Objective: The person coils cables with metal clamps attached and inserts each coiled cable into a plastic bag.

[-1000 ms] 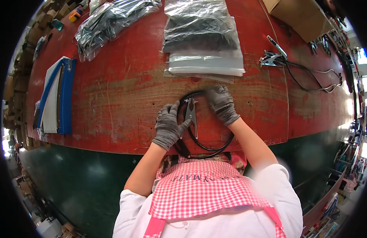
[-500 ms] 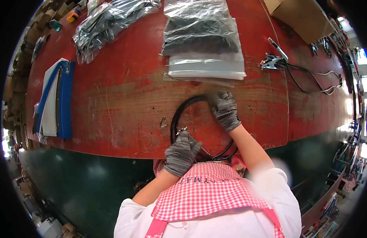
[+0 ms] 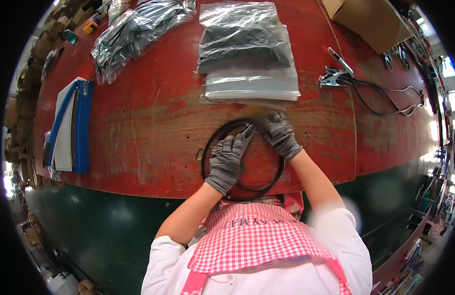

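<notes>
A coil of black cable (image 3: 279,176) lies on the worn red table in front of me. My left hand (image 3: 225,164), in a grey striped glove, is closed on a metal spring clamp (image 3: 246,137) inside the coil. The clamp's jaws point up toward the coil's top edge. At the coil's upper right, my gloved right hand (image 3: 281,135) has its fingers curled around the cable. A dark blur beside those fingers hides their tips and part of the cable.
Clear plastic bags (image 3: 252,86) are stacked beyond the coil. Bagged dark items (image 3: 134,37) lie at the far left, near a blue-and-white holder (image 3: 80,128). Another clamp with cable (image 3: 335,76) lies right, below a cardboard box (image 3: 370,22). The table's front edge is close to me.
My left hand has moved up with the clamp, from the coil's lower left to near its top. The coil has shifted slightly left. My right hand has stayed almost in place.
</notes>
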Demonstrator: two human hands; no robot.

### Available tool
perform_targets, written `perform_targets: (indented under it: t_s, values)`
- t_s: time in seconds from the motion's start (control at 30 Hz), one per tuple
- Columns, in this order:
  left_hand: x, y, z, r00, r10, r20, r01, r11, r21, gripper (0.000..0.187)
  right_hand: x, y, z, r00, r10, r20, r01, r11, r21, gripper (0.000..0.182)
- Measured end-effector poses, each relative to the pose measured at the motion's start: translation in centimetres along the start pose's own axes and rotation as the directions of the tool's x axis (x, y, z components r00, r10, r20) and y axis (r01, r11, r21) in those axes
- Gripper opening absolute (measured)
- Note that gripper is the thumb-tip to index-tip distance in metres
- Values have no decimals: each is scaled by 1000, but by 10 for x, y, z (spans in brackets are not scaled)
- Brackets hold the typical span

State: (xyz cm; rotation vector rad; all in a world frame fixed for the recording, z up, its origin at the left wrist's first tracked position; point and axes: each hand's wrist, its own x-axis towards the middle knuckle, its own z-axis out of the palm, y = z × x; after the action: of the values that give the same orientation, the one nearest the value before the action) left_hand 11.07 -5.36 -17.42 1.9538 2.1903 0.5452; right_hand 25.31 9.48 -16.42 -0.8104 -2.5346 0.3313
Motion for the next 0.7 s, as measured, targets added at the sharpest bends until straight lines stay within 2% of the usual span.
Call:
perform_targets:
  t_s: [0.03, 0.1, 0.13, 0.17, 0.23, 0.27, 0.3, 0.37, 0.43, 0.5, 0.57, 0.63, 0.7]
  values:
    - [0, -6, -8, 1000, 7, 5, -8, 1000, 3, 74, 0, 1, -1, 999, -28, 36, 28, 1000, -12, 34]
    - [5, -17, -27, 980, 196, 40, -196, 980, -26, 64, 4, 3, -1, 996, -57, 73, 58, 998, -19, 35]
    - [8, -22, -32, 970, 208, 122, -206, 978, -30, 66, 6, 5, -1, 993, -64, 95, 63, 998, 13, 36]
    - [9, -25, -37, 970, 210, 121, -208, 978, -30, 66, 7, 5, -1, 991, -73, 116, 68, 997, 44, 37]
    - [14, -30, -53, 964, 267, 13, -266, 954, 142, 69, 6, 6, 3, 991, -86, 99, 85, 996, 18, 37]
    - [16, -33, -58, 982, 190, -26, -183, 971, 156, 71, 6, 7, 4, 991, -100, 84, 101, 995, -7, 36]
    - [15, -34, -56, 981, 192, -28, -185, 970, 158, 71, 3, 7, 6, 992, -101, 81, 102, 995, -8, 36]
    - [7, -38, -43, 997, 65, 29, -65, 998, 0, 70, 1, 1, 8, 998, -23, 58, 26, 998, -51, 35]
    - [-2, -35, -30, 998, 61, 9, -61, 998, -25, 69, 3, -3, 10, 997, 18, 73, -13, 998, -68, 34]
    - [-9, -26, -19, 997, 0, -77, -5, 998, -60, 69, 9, 0, 17, 994, 61, 86, -54, 995, -87, 33]
    - [-15, -7, -21, 997, -34, -63, 33, 999, -19, 69, 21, 15, 32, 994, -103, 45, 106, 992, -67, 31]
    - [-23, 10, -19, 980, -185, -80, 188, 982, 30, 69, 27, 21, 41, 992, -81, 94, 85, 996, -39, 30]
    - [-30, 14, -21, 966, -242, -89, 243, 970, 7, 72, 30, 25, 51, 975, -215, 64, 216, 976, -14, 30]
